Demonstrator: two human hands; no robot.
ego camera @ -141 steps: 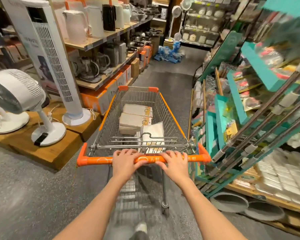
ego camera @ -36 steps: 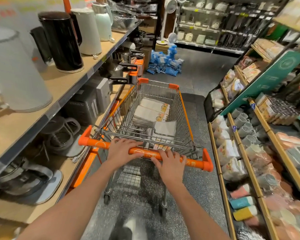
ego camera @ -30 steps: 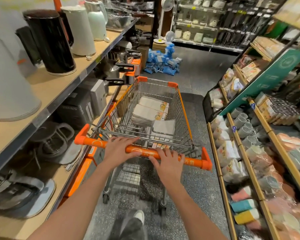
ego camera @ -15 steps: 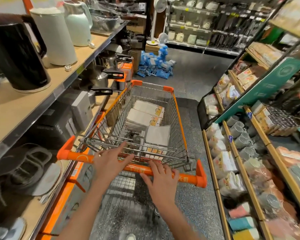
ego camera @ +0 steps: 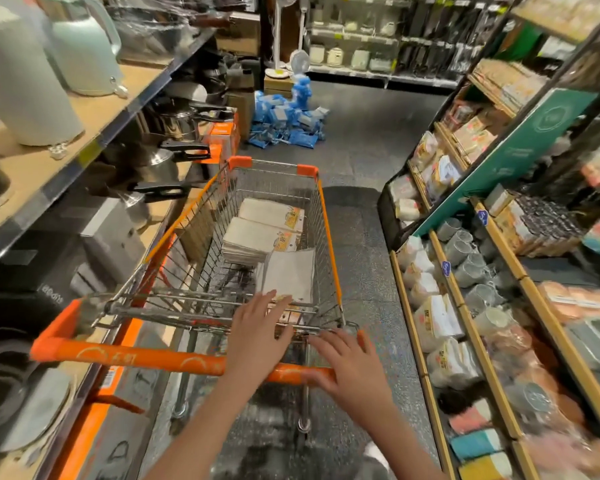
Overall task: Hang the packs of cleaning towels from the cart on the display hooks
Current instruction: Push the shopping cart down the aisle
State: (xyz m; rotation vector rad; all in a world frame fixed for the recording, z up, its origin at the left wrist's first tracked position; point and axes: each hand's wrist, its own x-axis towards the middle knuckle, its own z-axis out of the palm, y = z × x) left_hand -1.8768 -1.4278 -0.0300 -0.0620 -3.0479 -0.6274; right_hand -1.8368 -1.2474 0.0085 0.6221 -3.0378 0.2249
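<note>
A wire cart (ego camera: 284, 188) with an orange handle (ego camera: 125, 355) stands in the middle of the frame, in an aisle between shelving on both sides; the left hand (ego camera: 257, 334) reaches over the handle toward the basket, fingers straight and spread, grasping nothing; its fingertips lie over the near edge of the nearest pack (ego camera: 290, 275), though whether they touch it cannot be told; the right hand (ego camera: 354, 365) sits at the right end of the handle, fingers extended and loose across the bar, not curled round it.

3 piles of towel packs lie in the basket floor, toward its right side; the nearest pack is white and tilted against the near wire wall; a stack (ego camera: 253, 239) lies just beyond it at mid-basket; a further stack (ego camera: 271, 211) touches that one on the far side.

At upper left of the frame, pale kettles (ego camera: 80, 46) stand on a wooden shelf (ego camera: 49, 164); pots (ego camera: 174, 119) with black handles sit on the level below; a heap of blue packets (ego camera: 284, 123) lies on the floor at upper centre, beyond the cart; at right, slanted racks (ego camera: 465, 306) hold bagged goods and mugs (ego camera: 461, 251); a green panel (ego camera: 520, 147) slopes across upper right.
</note>
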